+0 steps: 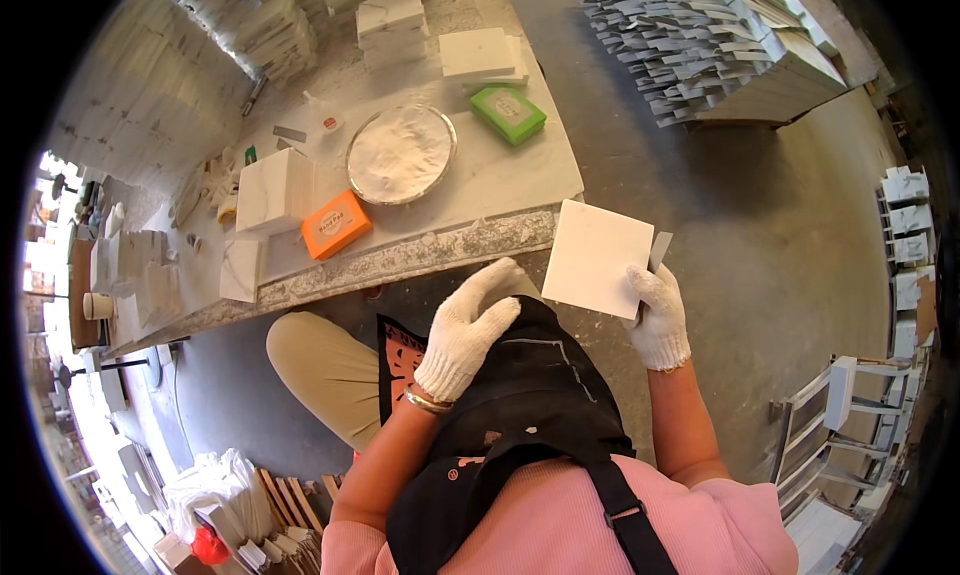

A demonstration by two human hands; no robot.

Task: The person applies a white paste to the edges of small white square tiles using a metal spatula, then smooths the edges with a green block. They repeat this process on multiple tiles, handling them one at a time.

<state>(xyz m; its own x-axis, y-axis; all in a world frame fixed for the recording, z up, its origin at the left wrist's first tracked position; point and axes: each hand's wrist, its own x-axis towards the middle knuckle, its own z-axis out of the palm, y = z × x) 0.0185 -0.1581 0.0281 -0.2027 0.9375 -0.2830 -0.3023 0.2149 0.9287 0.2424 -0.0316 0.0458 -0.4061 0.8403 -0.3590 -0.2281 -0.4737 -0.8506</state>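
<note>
A square white tile [598, 258] is held up by its right edge in my gloved right hand [659, 315], beyond the table's near right corner. A thin grey strip [661, 251], perhaps a scraper blade, sticks up between my right thumb and fingers. My left hand [468, 330], also in a white knit glove, hovers over the black apron [545, 385] in front of the table edge. Its thumb and fingers are apart, with nothing visible in them. Nearest to it on the table is an orange hand pad [336, 225].
A round tray of white powder [402, 153] lies on the stone-topped table [480, 200], with a green block [508, 115] beyond it. Tile stacks [275, 192] stand on the left and back. A loaded pallet [720, 55] sits far right; a metal rack [830, 425] stands near right.
</note>
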